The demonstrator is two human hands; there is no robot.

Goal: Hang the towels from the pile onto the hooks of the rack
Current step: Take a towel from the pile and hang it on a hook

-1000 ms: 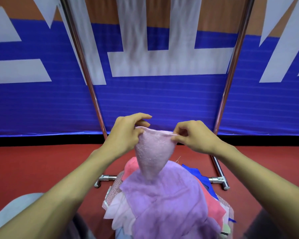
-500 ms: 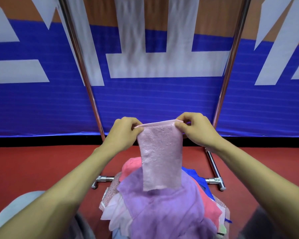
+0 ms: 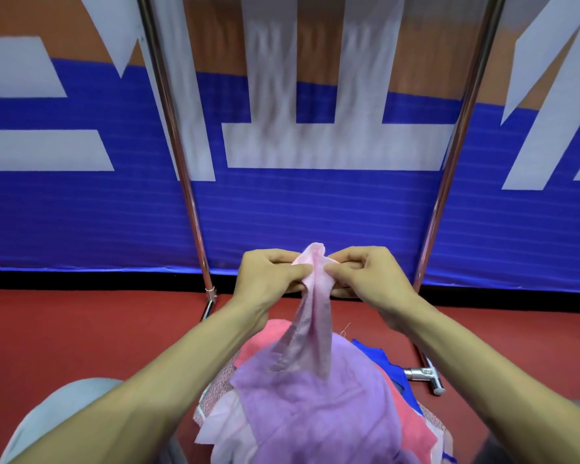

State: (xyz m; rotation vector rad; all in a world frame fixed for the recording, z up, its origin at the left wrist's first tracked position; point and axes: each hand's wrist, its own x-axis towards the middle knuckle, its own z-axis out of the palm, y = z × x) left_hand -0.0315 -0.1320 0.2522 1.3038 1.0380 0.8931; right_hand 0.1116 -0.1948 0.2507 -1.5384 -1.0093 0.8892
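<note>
The left hand [image 3: 268,276] and right hand [image 3: 372,276] have come together, pinching the pink towel [image 3: 315,329], lately spread flat, into a peak, seemingly for hooking.

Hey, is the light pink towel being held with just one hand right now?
No, the left hand and the right hand both pinch the pink towel at its bunched top, above the pile.

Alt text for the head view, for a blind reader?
Left hand and right hand pinch the bunched top of a pink towel above the towel pile. Two rack poles stand behind, before a blue banner.
</note>
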